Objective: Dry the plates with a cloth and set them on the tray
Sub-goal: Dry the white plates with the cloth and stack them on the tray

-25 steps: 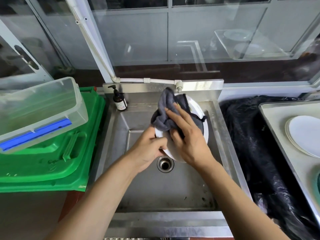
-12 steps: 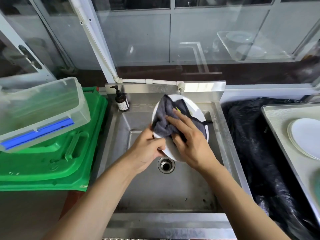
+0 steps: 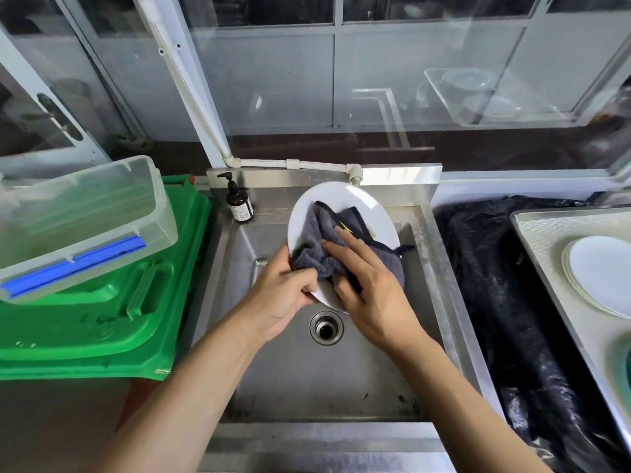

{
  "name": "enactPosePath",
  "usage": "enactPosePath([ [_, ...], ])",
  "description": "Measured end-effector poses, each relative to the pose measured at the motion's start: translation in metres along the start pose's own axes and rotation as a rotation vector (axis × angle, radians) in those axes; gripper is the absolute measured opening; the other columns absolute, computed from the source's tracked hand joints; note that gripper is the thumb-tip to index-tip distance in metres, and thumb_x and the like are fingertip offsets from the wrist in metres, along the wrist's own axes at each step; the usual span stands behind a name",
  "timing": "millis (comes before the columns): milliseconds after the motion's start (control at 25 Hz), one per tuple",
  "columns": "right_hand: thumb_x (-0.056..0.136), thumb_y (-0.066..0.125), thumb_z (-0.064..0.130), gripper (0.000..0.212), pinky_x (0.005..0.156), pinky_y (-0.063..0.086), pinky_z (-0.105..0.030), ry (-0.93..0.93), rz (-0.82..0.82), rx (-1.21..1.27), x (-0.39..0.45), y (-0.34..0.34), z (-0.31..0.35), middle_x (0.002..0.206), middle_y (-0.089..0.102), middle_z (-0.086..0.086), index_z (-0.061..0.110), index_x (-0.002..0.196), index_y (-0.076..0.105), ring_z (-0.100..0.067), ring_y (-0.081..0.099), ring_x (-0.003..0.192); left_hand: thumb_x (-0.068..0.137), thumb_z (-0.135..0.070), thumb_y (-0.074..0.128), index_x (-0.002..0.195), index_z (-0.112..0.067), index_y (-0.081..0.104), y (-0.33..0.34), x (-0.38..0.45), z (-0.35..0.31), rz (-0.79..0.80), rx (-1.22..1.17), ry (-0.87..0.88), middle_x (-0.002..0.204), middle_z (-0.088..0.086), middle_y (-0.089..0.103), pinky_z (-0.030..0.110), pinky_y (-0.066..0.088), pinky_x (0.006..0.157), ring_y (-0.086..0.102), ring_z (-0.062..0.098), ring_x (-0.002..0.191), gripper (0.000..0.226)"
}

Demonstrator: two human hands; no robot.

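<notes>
Sink (image 3: 423, 336) in the middle, drain (image 3: 326, 327) in its floor. Plate (image 3: 345, 203) held tilted over the basin, cloth (image 3: 327, 244) on its face. Left hand (image 3: 280, 295) at plate's near-left rim, right hand (image 3: 372, 291) on the cloth. Pump bottle (image 3: 239, 203) on sink's back-left corner. Clear bin (image 3: 78, 223) atop stacked crates (image 3: 102, 329), left. Bag (image 3: 505, 302) right of sink; tray (image 3: 560, 261) beyond it carries what seems a stack of plates (image 3: 601, 274).

I see more of the white plate (image 3: 345, 199) bared along its upper edge now than a second ago, when the grey cloth (image 3: 327, 240) was bunched over the rim there. The cloth sits lower and flatter on the plate's face. My right hand (image 3: 372, 285) has slid down with it, fingers spread flatter across the cloth.
</notes>
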State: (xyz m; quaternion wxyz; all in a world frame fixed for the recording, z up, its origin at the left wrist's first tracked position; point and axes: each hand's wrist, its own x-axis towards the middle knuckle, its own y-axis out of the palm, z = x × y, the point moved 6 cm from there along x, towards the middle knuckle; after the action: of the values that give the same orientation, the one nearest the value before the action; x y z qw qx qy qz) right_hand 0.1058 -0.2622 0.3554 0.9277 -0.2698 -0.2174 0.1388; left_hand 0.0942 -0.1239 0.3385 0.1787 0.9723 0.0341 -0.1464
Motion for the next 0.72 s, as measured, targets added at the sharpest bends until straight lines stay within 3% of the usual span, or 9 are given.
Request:
enactPosePath([
  [120,0.1,0.055,0.014,0.045,0.124,0.026,-0.032,0.018,0.002,0.024,-0.017,0.008,0.001,0.16,0.04,0.005,0.02,0.145,0.056,-0.001,0.027,0.151,0.066,0.015,0.044,0.108,-0.012,0.062,-0.003,-0.005,0.004,-0.012,0.028,-0.005,0.092,0.014,0.054,0.051,0.05,0.078,0.051,0.026,0.087,0.053],
  [200,0.099,0.055,0.016,0.047,0.124,0.025,-0.031,0.026,-0.043,0.031,0.002,0.005,0.006,0.16,0.041,0.0,0.019,0.146,0.055,-0.004,0.028,0.151,0.062,0.008,0.047,0.099,-0.006,0.059,0.002,-0.011,0.007,-0.007,0.096,-0.003,0.085,0.011,0.05,0.046,0.048,0.073,0.047,0.024,0.084,0.042],
  [280,0.099,0.055,0.014,0.047,0.124,0.024,-0.03,0.004,-0.063,-0.008,0.025,-0.004,0.007,0.16,0.041,-0.005,0.017,0.146,0.055,-0.007,0.031,0.15,0.06,0.006,0.048,0.1,-0.011,0.064,0.005,-0.014,0.007,0.011,0.103,-0.008,0.085,0.009,0.05,0.046,0.045,0.074,0.045,0.023,0.084,0.046],
  [360,0.1,0.057,0.012,0.046,0.122,0.024,-0.025,0.055,-0.107,-0.092,0.035,-0.022,-0.007,0.16,0.04,-0.007,0.016,0.146,0.056,-0.016,0.036,0.148,0.059,0.006,0.048,0.096,-0.02,0.068,0.005,-0.013,0.0,0.01,0.064,0.003,0.079,0.007,0.053,0.044,0.052,0.07,0.048,0.021,0.079,0.05],
  [440,0.1,0.057,0.013,0.044,0.119,0.028,-0.026,0.167,-0.158,-0.164,0.03,-0.038,-0.03,0.16,0.04,-0.008,0.016,0.144,0.057,-0.023,0.039,0.147,0.059,0.007,0.051,0.1,-0.016,0.066,0.0,-0.011,-0.007,-0.035,0.01,0.014,0.08,0.006,0.055,0.046,0.057,0.07,0.05,0.021,0.079,0.049],
  [560,0.099,0.057,0.011,0.041,0.117,0.031,-0.023,0.246,-0.18,-0.142,0.003,-0.043,-0.05,0.159,0.043,-0.004,0.019,0.14,0.061,-0.016,0.039,0.146,0.066,0.013,0.052,0.101,-0.011,0.065,-0.006,-0.003,-0.015,-0.076,0.009,0.034,0.085,0.008,0.058,0.048,0.06,0.072,0.054,0.022,0.083,0.044],
  [720,0.096,0.054,0.019,0.042,0.118,0.035,-0.03,0.131,-0.092,-0.105,-0.029,-0.01,-0.025,0.152,0.051,0.0,0.023,0.137,0.062,-0.009,0.041,0.144,0.077,0.025,0.038,0.095,-0.012,0.064,-0.005,0.004,-0.011,-0.154,0.012,0.034,0.075,0.005,0.061,0.052,0.061,0.072,0.057,0.023,0.08,0.048],
])
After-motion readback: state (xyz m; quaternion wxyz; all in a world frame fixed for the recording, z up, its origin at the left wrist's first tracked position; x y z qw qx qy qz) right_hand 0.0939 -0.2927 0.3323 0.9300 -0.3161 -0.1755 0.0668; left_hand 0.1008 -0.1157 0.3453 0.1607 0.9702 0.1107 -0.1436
